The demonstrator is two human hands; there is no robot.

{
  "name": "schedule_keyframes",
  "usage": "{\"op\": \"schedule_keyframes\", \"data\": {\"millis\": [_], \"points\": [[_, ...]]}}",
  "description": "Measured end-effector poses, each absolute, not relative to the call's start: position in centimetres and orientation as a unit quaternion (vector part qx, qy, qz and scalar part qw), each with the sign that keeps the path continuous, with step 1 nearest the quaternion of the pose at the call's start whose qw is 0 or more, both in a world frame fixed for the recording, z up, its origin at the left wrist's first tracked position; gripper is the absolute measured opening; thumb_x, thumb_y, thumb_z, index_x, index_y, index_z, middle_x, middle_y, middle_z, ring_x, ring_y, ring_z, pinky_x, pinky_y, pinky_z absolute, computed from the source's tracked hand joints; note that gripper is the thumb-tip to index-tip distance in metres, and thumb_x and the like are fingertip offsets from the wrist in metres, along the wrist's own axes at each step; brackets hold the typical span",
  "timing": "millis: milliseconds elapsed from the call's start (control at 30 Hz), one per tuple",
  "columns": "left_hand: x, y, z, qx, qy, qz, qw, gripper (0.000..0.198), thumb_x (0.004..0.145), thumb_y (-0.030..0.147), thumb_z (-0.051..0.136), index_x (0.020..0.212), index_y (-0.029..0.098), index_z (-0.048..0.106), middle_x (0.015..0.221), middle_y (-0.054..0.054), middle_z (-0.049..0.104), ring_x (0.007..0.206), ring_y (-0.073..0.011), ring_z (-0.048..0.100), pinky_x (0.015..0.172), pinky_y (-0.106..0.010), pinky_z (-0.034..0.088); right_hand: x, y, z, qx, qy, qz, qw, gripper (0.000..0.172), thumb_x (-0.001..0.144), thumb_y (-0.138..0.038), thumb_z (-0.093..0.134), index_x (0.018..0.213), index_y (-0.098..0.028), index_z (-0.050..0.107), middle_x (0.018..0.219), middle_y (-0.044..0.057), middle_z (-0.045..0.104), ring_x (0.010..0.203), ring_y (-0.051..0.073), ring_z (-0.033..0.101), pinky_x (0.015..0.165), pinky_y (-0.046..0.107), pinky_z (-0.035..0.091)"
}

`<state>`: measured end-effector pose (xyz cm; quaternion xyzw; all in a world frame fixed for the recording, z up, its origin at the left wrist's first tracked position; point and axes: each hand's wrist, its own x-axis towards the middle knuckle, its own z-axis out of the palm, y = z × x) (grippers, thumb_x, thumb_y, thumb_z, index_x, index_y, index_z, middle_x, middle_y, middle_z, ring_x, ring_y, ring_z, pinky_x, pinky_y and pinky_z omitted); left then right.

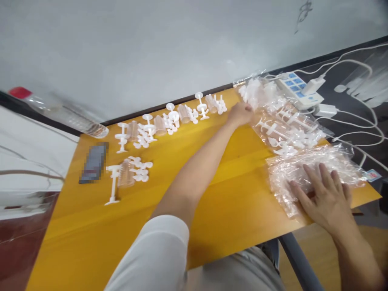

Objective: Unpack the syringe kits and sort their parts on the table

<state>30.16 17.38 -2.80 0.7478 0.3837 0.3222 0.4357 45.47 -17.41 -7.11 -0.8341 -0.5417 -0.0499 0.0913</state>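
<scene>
My left hand [241, 114] reaches across the table, its fingers curled at the edge of a clear bag of small white pieces [254, 93]. What they hold, if anything, is hidden. With fingers spread, my right hand [329, 200] rests on a heap of crinkled clear plastic bags [285, 182]. Between the hands lies a clear bag with white plunger-like parts [274, 130]. Left of my left hand, several sets run along the back edge, each with a white disc-ended stem [201, 106], a clear plastic cylinder [211, 104] and small white knobbed pieces [222, 104].
Another set with a white stem [113, 184] lies nearer, beside a pixelated dark object [94, 162]. A red-capped bottle [66, 115] is at the back left corner. A power strip [298, 89] with white cables stands behind the bags, against the pale wall [151, 48].
</scene>
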Motion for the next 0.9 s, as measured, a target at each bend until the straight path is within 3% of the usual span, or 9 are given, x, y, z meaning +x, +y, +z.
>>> {"op": "schedule_keyframes", "data": {"millis": [133,267,433,533,600,700,800,900], "points": [[25.9,15.7,0.3,0.724,0.370,0.291,0.504,0.016,0.102,0.023,0.054,0.101,0.014,0.066,0.105,-0.009,0.073,0.097,-0.0163,0.072,0.084,-0.031,0.060,45.8,-17.1,-7.5,-0.843,-0.528,-0.040,0.090,0.081,0.093,-0.083,0.031,0.162,-0.042,0.039,0.172,0.006,0.030,0.153,0.047,0.034,0.119,0.073,0.028],[19.8,12.6,4.4,0.676,0.354,0.345,0.546,0.013,0.103,0.030,0.060,0.102,0.017,0.062,0.112,-0.007,0.072,0.107,-0.0186,0.073,0.087,-0.035,0.063,46.6,-16.9,-6.8,-0.838,-0.532,-0.055,0.109,0.082,0.093,-0.083,0.034,0.159,-0.037,0.046,0.170,0.010,0.034,0.152,0.050,0.034,0.119,0.077,0.023],[12.2,6.2,6.7,0.613,0.389,0.419,0.546,0.019,0.095,0.032,0.072,0.096,0.018,0.059,0.106,-0.005,0.074,0.112,-0.0223,0.073,0.090,-0.038,0.064,42.8,-15.7,-2.7,-0.774,-0.572,-0.149,0.227,0.076,0.098,-0.069,0.049,0.163,-0.030,0.042,0.166,0.018,0.038,0.155,0.042,0.032,0.120,0.073,0.026],[7.9,1.0,5.3,0.575,0.399,0.437,0.566,0.029,0.092,0.043,0.074,0.096,0.020,0.057,0.107,-0.005,0.076,0.116,-0.0241,0.073,0.085,-0.035,0.066,36.3,-13.5,-0.9,-0.649,-0.685,-0.106,0.313,0.094,0.091,-0.066,0.067,0.167,-0.024,0.031,0.163,0.021,0.041,0.155,0.038,0.034,0.121,0.060,0.040],[5.1,-2.7,3.7,0.543,0.420,0.432,0.585,0.035,0.089,0.049,0.077,0.099,0.021,0.059,0.110,-0.006,0.078,0.117,-0.0252,0.073,0.084,-0.034,0.066,31.8,-11.2,-1.2,-0.591,-0.750,-0.025,0.296,0.104,0.090,-0.061,0.070,0.170,-0.020,0.019,0.165,0.021,0.038,0.157,0.039,0.030,0.122,0.059,0.040],[1.2,-7.4,1.5,0.518,0.452,0.408,0.600,0.038,0.088,0.050,0.078,0.106,0.021,0.064,0.116,-0.009,0.079,0.115,-0.0260,0.074,0.089,-0.036,0.064,27.2,-7.7,-3.3,-0.565,-0.790,0.037,0.236,0.114,0.082,-0.058,0.079,0.169,-0.018,0.017,0.169,0.021,0.031,0.157,0.046,0.025,0.121,0.066,0.037],[-1.9,-10.1,0.3,0.585,0.482,0.347,0.553,0.032,0.092,0.045,0.074,0.112,0.020,0.074,0.119,-0.010,0.079,0.114,-0.0253,0.074,0.103,-0.040,0.058,25.8,-5.4,-5.6,-0.535,-0.817,0.059,0.208,0.090,0.088,-0.055,0.074,0.163,-0.021,0.037,0.166,0.017,0.038,0.155,0.045,0.030,0.121,0.066,0.035],[-3.6,-10.6,-0.1,0.650,0.489,0.321,0.485,0.027,0.095,0.040,0.066,0.102,0.019,0.082,0.121,-0.010,0.079,0.111,-0.0237,0.073,0.101,-0.036,0.057,25.8,-4.9,-6.7,-0.501,-0.826,0.049,0.251,0.065,0.097,-0.054,0.063,0.152,-0.021,0.052,0.156,0.017,0.052,0.148,0.038,0.044,0.119,0.057,0.040]]}}
